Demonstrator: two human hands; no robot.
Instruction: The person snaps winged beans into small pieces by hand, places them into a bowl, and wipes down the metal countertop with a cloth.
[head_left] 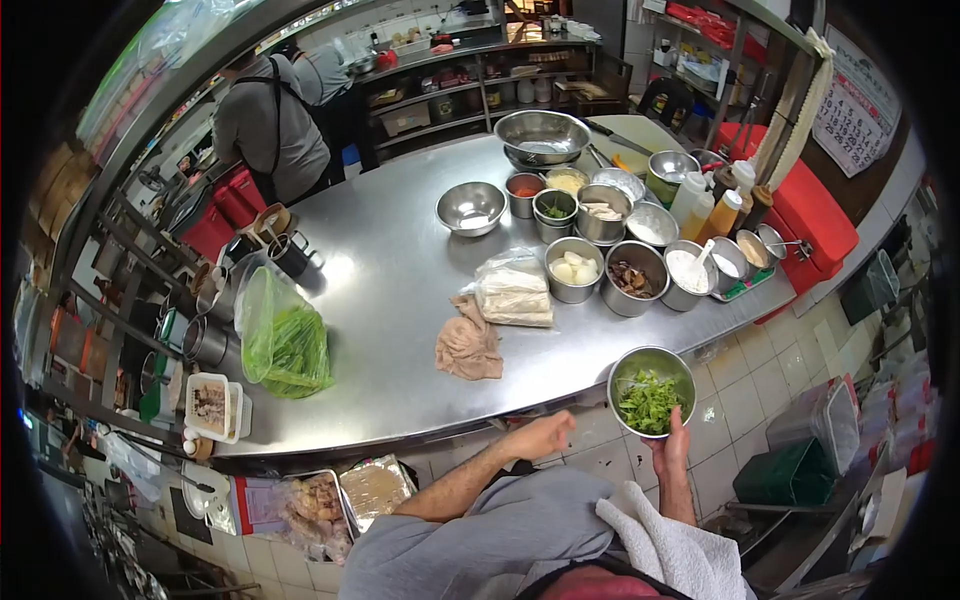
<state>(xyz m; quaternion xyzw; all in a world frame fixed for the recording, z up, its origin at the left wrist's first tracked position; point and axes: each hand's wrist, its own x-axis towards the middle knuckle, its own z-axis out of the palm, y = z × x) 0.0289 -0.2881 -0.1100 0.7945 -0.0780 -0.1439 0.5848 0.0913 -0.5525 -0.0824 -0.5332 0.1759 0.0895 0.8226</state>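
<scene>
My right hand [673,440] grips a steel bowl [612,390] from its near side, thumb over the rim. In the bowl lie chopped leafy greens [650,400]. The bowl is held in front of the table's near edge, above the floor. To its left is my left hand [540,436], at the table edge with its fingers curled in and nothing visible in them. Beyond that hand, a crumpled beige cloth [468,343] and a plastic-wrapped pale block [515,290] lie on the steel table [390,250].
Steel containers of ingredients, including peeled white pieces [574,269] and dark pieces [634,280], line the right side. Squeeze bottles [720,212] stand behind them. A bag of green leaves [285,340] lies at left. Two people [275,130] work at the far left.
</scene>
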